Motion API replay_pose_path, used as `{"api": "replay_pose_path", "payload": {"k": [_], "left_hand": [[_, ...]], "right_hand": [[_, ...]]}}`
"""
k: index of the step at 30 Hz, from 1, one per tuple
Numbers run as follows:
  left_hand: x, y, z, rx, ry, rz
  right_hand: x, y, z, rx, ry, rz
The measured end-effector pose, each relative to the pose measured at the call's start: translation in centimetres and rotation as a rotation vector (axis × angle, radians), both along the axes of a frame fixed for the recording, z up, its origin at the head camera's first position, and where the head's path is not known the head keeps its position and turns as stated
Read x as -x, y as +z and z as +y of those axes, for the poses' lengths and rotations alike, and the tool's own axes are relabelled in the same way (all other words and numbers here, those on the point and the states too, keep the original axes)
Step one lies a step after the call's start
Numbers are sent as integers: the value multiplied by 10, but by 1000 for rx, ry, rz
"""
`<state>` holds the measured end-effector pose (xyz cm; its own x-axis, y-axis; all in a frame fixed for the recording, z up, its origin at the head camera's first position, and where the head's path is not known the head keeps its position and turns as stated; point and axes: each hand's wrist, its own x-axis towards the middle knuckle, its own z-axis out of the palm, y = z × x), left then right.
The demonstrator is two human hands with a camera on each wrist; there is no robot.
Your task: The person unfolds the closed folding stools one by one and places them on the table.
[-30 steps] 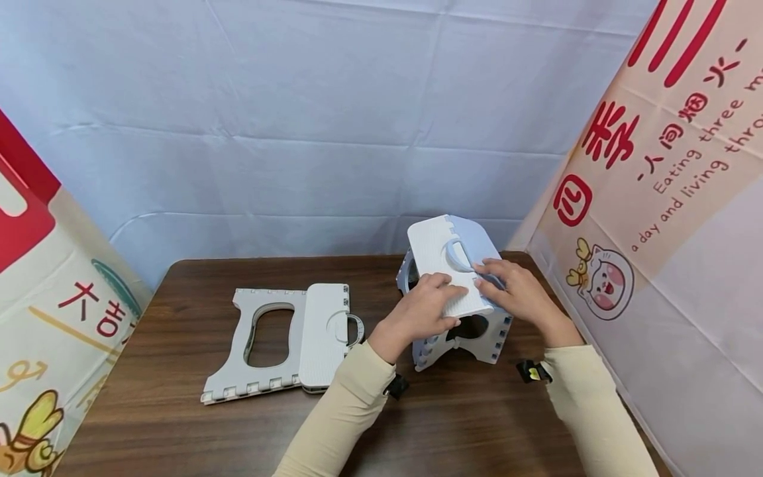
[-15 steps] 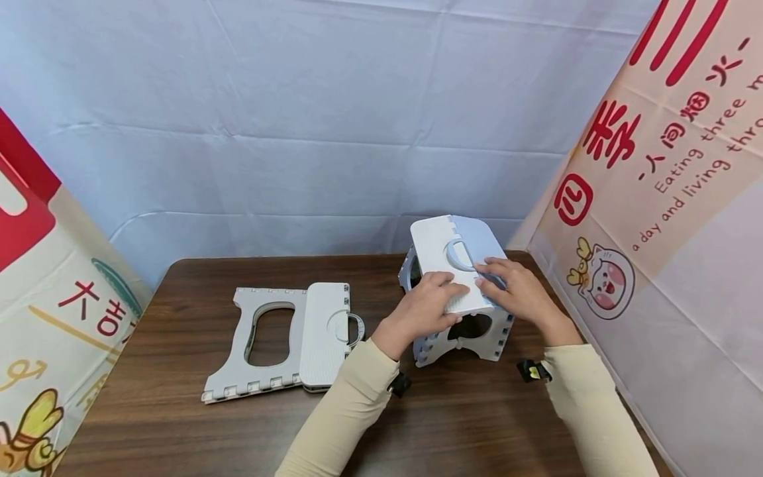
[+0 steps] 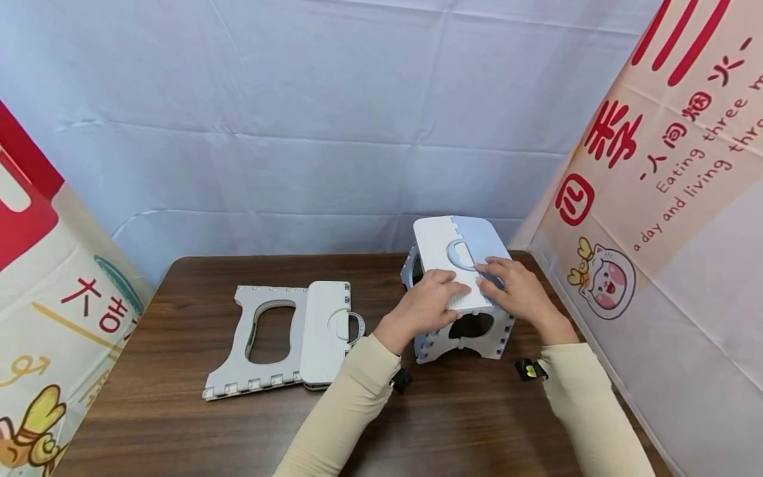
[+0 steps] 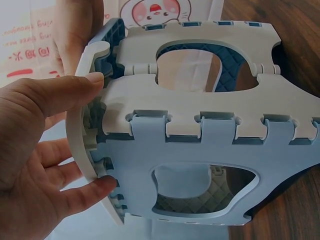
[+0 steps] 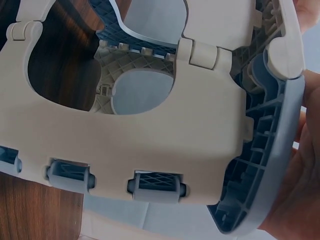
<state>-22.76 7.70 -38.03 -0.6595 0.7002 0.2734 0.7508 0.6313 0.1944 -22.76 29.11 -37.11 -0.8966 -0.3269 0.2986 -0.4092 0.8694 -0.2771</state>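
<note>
Both the left hand (image 3: 424,303) and right hand (image 3: 517,291) rest, fingers loose, on the white-and-blue folding stool (image 3: 434,248), already unfolded right of centre, while the white folding stool (image 3: 318,338) lies folded flat left of centre.

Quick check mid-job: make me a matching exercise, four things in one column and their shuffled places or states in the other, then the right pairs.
Things:
1. Left hand
2. Folded stool
3. Right hand
4. Unfolded stool

Places or states:
A. Fingers on the blue half of the seat
B. Standing on its spread legs
C. Fingers on the white half of the seat
D. Lying flat on the table

Pairs: 1-C, 2-D, 3-A, 4-B
</note>
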Motion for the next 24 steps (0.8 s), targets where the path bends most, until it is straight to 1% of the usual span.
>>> {"api": "replay_pose_path", "payload": {"k": [7,11,18,20,24], "left_hand": [[4,1,-3,-20,20,-5],[5,0,-2,-38,14,-3],[7,-1,-2,-52,19,7],[4,-1,-3,-51,5,-6],[-7,0,-8,-83,-43,-63]], "right_hand": [[2,1,-6,-17,-11,25],[3,0,-5,-19,-19,46],[4,0,-4,6,-6,62],[3,-1,-4,18,-4,38],[-5,-3,-4,80,-7,-27]]}}
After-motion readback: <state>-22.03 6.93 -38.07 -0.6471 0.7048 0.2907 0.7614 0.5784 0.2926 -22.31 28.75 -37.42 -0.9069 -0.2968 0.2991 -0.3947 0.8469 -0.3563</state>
